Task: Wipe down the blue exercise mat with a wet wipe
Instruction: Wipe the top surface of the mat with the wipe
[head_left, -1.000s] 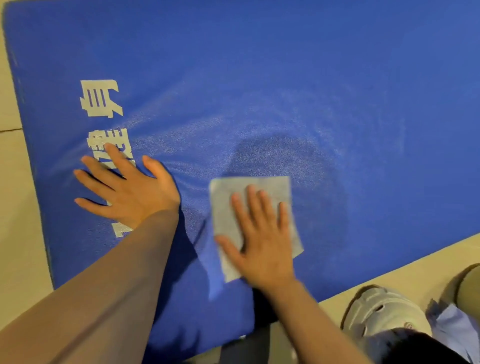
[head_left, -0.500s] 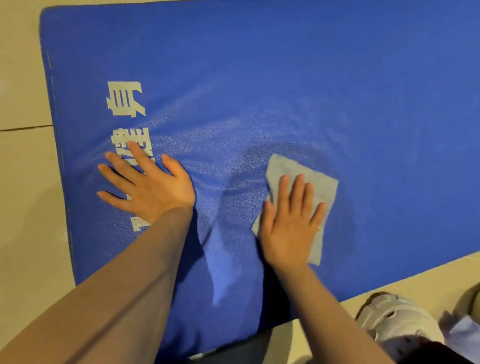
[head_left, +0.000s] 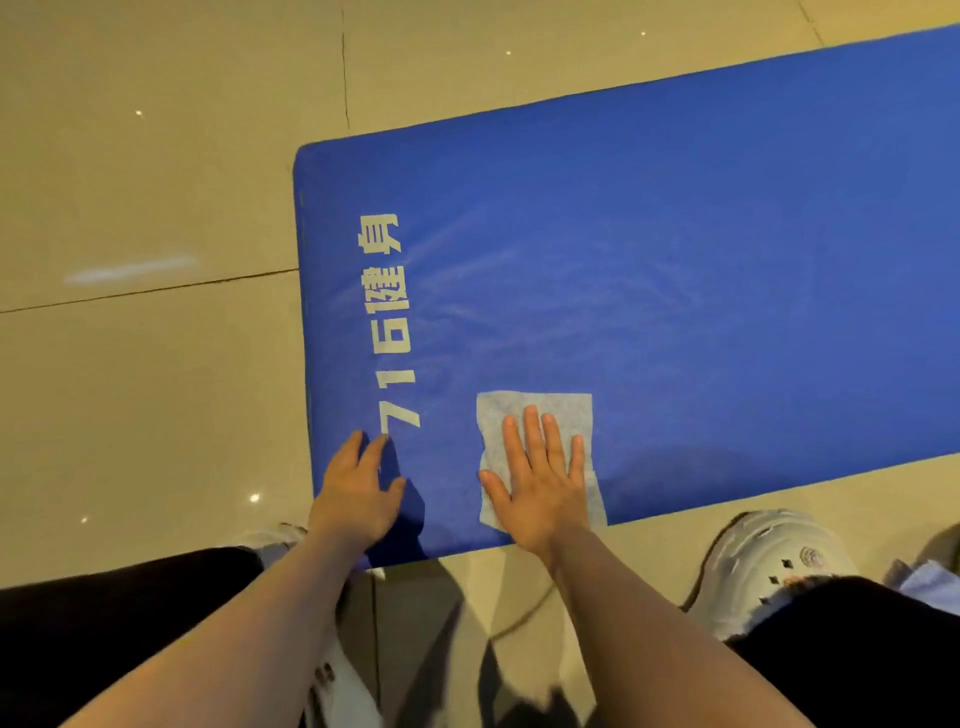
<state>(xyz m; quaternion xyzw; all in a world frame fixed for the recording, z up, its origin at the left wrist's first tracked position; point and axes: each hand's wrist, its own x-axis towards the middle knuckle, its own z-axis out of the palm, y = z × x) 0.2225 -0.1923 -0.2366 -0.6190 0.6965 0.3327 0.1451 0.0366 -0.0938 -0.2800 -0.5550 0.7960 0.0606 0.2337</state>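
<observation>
Lying flat on the beige tiled floor (head_left: 145, 395), one blue padded exercise mat (head_left: 675, 270) runs its long axis from the near left toward the far right, where the frame cuts it off; white printed lettering (head_left: 392, 322) runs along its short left end. One pale rectangular wet wipe (head_left: 537, 415) lies near the mat's near edge, pressed flat under the right hand (head_left: 540, 486) with fingers straight and spread. The left hand (head_left: 358, 488) rests at the near-left corner, fingers loose and holding nothing; two white clogs, right clog (head_left: 769, 561) and left clog (head_left: 275, 540), show only partly behind dark-clad legs.

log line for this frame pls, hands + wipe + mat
left hand: flat on blue mat near corner | right hand: flat, pressing wet wipe on mat | stage: wiping near edge
</observation>
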